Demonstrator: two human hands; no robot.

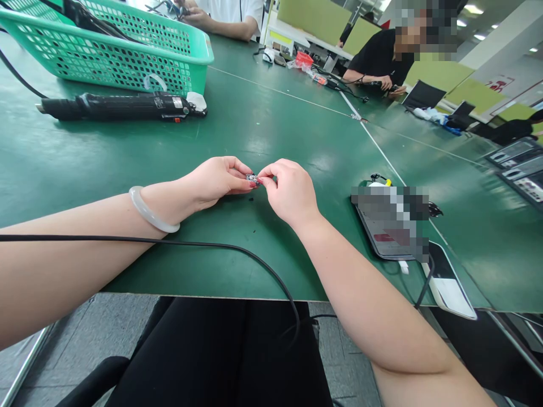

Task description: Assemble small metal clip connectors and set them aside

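Small metallic-looking part (253,179) just above green table (275,130), between both hands' fingertips. Left hand (218,181) pinches it, grip narrow. Right hand (292,189) pinches its other end with thumb and forefinger. Dark speck (251,199) on table just below. Pale bracelet (153,210) on left wrist; black cable (212,245) crosses left forearm. Dark-screened device (377,226) right of right hand. Farther off, upper left: black power tool (123,107) lying beside green basket (127,59). Across table, person in black (371,59).
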